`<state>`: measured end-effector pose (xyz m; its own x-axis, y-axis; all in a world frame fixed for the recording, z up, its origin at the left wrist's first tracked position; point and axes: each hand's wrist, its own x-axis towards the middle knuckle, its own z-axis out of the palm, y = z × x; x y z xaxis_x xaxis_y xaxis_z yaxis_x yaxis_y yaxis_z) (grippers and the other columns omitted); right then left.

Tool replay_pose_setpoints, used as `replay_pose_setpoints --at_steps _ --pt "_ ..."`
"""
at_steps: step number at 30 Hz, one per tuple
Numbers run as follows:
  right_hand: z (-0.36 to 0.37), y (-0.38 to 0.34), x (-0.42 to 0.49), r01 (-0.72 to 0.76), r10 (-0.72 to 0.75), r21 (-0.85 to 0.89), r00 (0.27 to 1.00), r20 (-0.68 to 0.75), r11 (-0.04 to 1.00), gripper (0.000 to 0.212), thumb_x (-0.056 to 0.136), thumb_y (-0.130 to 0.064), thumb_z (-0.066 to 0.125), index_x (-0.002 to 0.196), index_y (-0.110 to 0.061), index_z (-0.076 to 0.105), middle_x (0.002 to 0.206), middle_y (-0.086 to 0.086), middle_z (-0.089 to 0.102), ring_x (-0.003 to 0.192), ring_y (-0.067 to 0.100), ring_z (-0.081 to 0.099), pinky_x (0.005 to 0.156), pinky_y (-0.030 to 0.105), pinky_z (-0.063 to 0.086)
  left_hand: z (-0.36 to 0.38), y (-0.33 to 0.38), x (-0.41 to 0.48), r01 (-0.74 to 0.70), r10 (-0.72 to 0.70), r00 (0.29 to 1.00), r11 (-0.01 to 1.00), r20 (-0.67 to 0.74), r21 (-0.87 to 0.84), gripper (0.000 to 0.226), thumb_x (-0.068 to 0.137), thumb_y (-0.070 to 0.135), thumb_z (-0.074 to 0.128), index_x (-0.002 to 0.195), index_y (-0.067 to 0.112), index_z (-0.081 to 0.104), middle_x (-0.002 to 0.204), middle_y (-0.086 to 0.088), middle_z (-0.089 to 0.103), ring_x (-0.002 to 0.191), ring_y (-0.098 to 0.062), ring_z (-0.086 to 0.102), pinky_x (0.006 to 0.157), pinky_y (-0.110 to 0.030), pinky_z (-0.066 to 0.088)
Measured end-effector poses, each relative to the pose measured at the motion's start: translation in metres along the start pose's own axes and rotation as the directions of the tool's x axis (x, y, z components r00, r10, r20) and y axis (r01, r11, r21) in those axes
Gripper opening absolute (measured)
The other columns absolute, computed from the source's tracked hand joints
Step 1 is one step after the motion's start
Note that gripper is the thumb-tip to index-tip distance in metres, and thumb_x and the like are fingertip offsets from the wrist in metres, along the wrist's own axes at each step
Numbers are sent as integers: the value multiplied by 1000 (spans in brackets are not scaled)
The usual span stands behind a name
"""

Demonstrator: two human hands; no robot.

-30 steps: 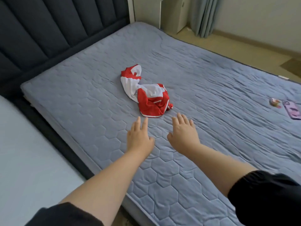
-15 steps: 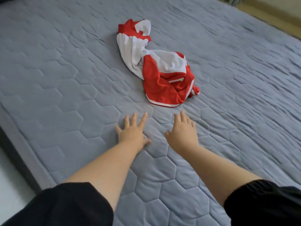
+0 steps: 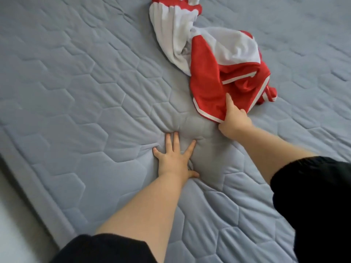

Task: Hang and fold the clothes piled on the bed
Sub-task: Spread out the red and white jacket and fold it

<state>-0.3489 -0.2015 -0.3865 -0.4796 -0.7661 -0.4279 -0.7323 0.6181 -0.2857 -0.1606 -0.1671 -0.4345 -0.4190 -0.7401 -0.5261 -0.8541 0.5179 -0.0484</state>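
Note:
A crumpled red and white garment (image 3: 214, 59) lies on the grey quilted bed (image 3: 76, 92), running from the top edge toward the middle. My right hand (image 3: 234, 118) is at its near red hem and pinches the white-trimmed edge, index finger lying along the fabric. My left hand (image 3: 175, 158) presses flat on the mattress just below and left of the garment, fingers spread, and the quilt dents under it. Both forearms reach in from the bottom, with black sleeves at the frame edge.
The bed's near edge (image 3: 38, 196) runs diagonally across the lower left, with pale floor or another surface (image 3: 11, 234) beyond it. Quilted mattress spreads left and right of the garment.
Both hands moved forward from hovering over the bed. The right hand reached the garment's hem and took hold of it; the left hand pressed down into the mattress. The view moved closer.

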Motion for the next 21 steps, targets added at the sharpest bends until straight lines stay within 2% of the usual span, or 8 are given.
replay_pose_setpoints --at_steps 5,9,12,13,15,17,18,21 --pt "29 2 -29 31 -33 88 999 13 996 78 84 -4 43 149 -39 21 135 15 53 121 36 52 100 39 42 0 -2 -2 -4 4 1000 1000 -19 -8 98 76 77 47 145 46 -17 156 -14 -22 143 -33 -22 103 -69 18" --pt "46 18 -91 45 -60 212 996 64 976 55 81 -5 42 123 -35 61 114 8 68 108 34 60 91 38 47 -17 -15 -10 -60 62 997 997 51 -47 86 85 70 43 148 43 -9 159 -9 -16 146 -28 -16 107 -64 18" --pt "41 29 -143 26 -66 183 974 218 983 37 83 -8 44 103 -23 71 96 10 71 94 34 63 73 28 43 -43 -18 -25 -27 52 996 944 68 -330 61 98 53 31 152 29 16 160 -10 9 147 -27 7 114 -50 17" --pt "37 31 -160 37 -82 161 955 284 986 32 84 -8 45 99 -18 72 92 10 70 92 34 63 68 26 39 -52 -14 -35 38 6 997 834 79 -550 56 101 49 27 149 22 29 156 -12 24 144 -28 20 114 -42 20" --pt "27 36 -193 75 -104 87 904 414 993 21 87 -10 47 92 -8 67 93 14 67 91 34 62 62 23 33 -71 1 -57 216 -47 976 291 211 -932 55 101 50 29 143 17 42 145 -8 46 134 -27 41 109 -34 32" --pt "16 41 -226 88 -111 69 862 494 994 21 91 -19 51 75 -8 58 93 19 65 84 31 60 59 21 31 -83 18 -81 282 -82 952 -141 295 -949 52 97 43 49 142 19 39 138 -5 53 121 -25 54 100 -41 45" --pt "11 45 -242 93 -117 72 847 519 993 29 92 -27 52 68 -10 51 92 19 65 79 29 57 61 22 32 -87 24 -93 257 -128 953 -145 275 -956 57 93 30 59 143 17 36 136 -5 53 117 -25 57 97 -40 48" --pt "-8 61 -282 68 -73 26 895 440 997 18 90 -25 53 86 -10 60 103 15 68 93 32 62 70 28 41 -100 39 -131 107 -180 982 237 64 -966 45 84 -4 49 125 12 57 103 -4 63 96 -23 61 74 -20 46"
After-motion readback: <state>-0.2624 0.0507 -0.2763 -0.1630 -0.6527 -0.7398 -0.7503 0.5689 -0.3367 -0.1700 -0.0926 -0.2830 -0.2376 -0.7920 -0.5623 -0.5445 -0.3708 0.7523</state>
